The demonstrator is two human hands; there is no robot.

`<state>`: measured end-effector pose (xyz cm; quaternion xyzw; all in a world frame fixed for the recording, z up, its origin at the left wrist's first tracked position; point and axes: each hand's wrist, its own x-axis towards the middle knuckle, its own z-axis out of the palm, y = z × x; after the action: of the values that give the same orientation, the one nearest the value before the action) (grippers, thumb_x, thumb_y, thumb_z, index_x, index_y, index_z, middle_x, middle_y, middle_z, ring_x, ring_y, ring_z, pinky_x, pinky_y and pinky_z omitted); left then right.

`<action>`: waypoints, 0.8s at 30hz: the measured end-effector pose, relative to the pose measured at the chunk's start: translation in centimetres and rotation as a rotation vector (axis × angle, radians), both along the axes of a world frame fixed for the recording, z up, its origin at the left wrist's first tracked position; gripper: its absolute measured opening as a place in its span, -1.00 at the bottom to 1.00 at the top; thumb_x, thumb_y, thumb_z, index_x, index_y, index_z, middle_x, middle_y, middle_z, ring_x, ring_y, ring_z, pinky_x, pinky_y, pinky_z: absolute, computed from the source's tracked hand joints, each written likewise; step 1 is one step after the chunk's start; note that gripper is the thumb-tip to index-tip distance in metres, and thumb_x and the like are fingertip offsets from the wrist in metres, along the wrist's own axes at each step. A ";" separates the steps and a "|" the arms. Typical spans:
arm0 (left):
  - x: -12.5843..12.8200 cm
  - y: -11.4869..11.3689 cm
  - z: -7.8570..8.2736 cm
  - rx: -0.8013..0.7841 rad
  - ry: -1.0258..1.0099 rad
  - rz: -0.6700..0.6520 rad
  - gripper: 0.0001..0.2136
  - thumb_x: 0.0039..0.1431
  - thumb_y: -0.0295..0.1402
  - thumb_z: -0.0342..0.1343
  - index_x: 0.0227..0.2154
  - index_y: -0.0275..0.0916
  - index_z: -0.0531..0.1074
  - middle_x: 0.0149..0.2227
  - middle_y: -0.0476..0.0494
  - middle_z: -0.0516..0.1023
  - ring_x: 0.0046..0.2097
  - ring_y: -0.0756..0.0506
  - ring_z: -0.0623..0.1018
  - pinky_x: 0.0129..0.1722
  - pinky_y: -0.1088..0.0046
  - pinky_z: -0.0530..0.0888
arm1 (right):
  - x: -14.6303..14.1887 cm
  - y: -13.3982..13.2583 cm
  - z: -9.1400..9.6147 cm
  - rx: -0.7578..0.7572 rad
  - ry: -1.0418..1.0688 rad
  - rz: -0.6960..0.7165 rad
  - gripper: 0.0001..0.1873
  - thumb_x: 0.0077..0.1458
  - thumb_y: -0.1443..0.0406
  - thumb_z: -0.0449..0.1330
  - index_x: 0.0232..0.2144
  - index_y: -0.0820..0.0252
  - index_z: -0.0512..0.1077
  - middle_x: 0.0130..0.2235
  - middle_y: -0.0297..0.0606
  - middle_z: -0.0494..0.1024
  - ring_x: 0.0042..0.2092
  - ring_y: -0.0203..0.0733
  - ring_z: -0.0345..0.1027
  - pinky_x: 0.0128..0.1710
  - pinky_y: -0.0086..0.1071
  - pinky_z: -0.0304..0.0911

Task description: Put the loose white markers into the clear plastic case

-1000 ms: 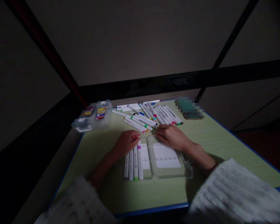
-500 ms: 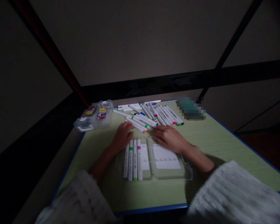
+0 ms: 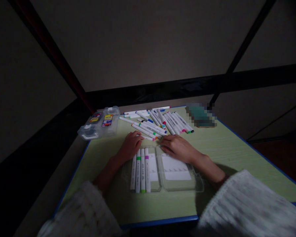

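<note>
My left hand (image 3: pixel 130 145) is closed on the left end of a white marker (image 3: pixel 148 138) with a pink tip, low over the table. My right hand (image 3: pixel 178 147) is palm down above the right half of an open clear plastic case (image 3: pixel 181 185), its fingers slightly bent and apart. Its fingertips are beside the capped ends of loose markers (image 3: pixel 151 126); any contact is hard to make out. In the left half of the case several white markers (image 3: pixel 142 171) stand in a row, with green and purple bands on some. White paper (image 3: pixel 175 166) shows through the case.
A second clear case (image 3: pixel 111 130) with colourful labels sits at the table's far left. More white markers (image 3: pixel 179 122) lie along the back. A blurred green phone-like object (image 3: pixel 201 115) rests at the back right. The pale green table (image 3: pixel 162 207) has a blue edge, with a wall behind.
The pink-tipped marker has shifted slightly away from the pile with my left hand. My right hand has drawn back a little toward me and left.
</note>
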<state>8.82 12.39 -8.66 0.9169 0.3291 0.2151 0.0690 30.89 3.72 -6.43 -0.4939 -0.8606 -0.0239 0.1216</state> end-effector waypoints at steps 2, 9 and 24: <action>0.1 -0.1 0.1 -0.005 -0.006 0.001 -0.79 0.12 -0.48 -0.11 -0.30 -0.29 0.43 -0.20 -0.18 0.38 -0.13 -0.10 0.39 -0.07 0.26 0.35 | 0.0 0.0 -0.1 0.003 0.012 0.007 -0.77 0.15 0.30 -0.02 -0.37 0.27 0.41 -0.35 -0.20 0.39 -0.30 -0.24 0.27 -0.30 -0.36 0.08; 0.0 0.0 -0.4 0.024 -0.019 -0.030 -0.80 0.13 -0.50 -0.09 -0.28 -0.28 0.42 -0.12 -0.15 0.45 -0.08 -0.10 0.39 -0.02 0.22 0.31 | 0.0 -0.1 0.0 -0.015 0.011 0.000 -0.78 0.15 0.31 -0.02 -0.39 0.28 0.40 -0.34 -0.20 0.39 -0.33 -0.26 0.27 -0.32 -0.37 0.09; 0.2 -0.1 -0.1 -0.089 -0.075 -0.076 -0.79 0.12 -0.53 -0.12 -0.34 -0.32 0.44 -0.23 -0.17 0.45 -0.17 -0.06 0.44 -0.12 0.38 0.39 | 0.1 -0.2 0.2 -0.018 -0.009 0.007 -0.79 0.14 0.31 -0.02 -0.37 0.26 0.40 -0.32 -0.21 0.39 -0.33 -0.26 0.27 -0.33 -0.38 0.10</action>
<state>9.00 12.33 -8.75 0.9161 0.3002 0.2317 0.1300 30.94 3.56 -6.28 -0.4921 -0.8630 -0.0179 0.1132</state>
